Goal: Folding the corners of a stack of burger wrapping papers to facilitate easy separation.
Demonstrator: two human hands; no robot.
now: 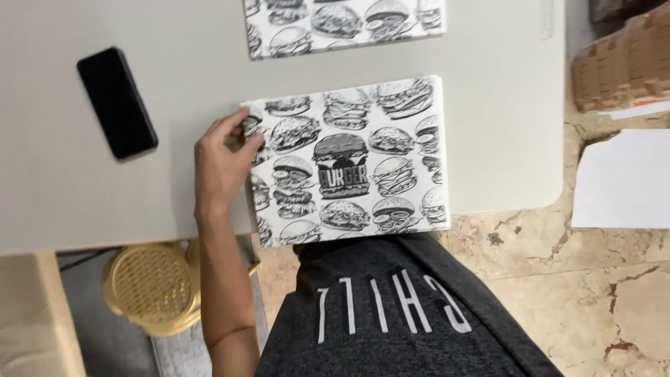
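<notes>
Setting: indoor work area; a pale grey table (174, 209) with a rounded corner stands on a beige marble-pattern floor (593, 293).
View: head camera, looking straight down over the person's torso.
Torso: dark grey printed shirt (391, 314), filling the lower centre of the view.
Left hand: left hand (223, 164) reaches in from the lower left, forearm crossing the table's near edge.
Finger state: the fingers (241, 122) are bent and loosely gathered, neither flat nor fisted; the tips pinch the upper left corner of the box. Whether the corner is lifted off the table cannot be told.
Right hand: not visible in this view.
Handled item: flat white cardboard box (356, 164) printed with black burger drawings; it lies on the table directly to the right of the fingers, its near edge overhanging the table edge toward the torso.
Second box: second burger-print box (342, 24), same pattern, beyond the fingers at the top edge of the view, apart from the first box.
Phone: black phone (116, 102), screen dark, flat on the table, left of the fingers and well apart.
Stool: yellow woven-seat stool (150, 286), below the table, beneath the forearm.
Floor items: white sheet (621, 181) far right; brown cardboard stack (621, 63) beyond it, at the upper right.
</notes>
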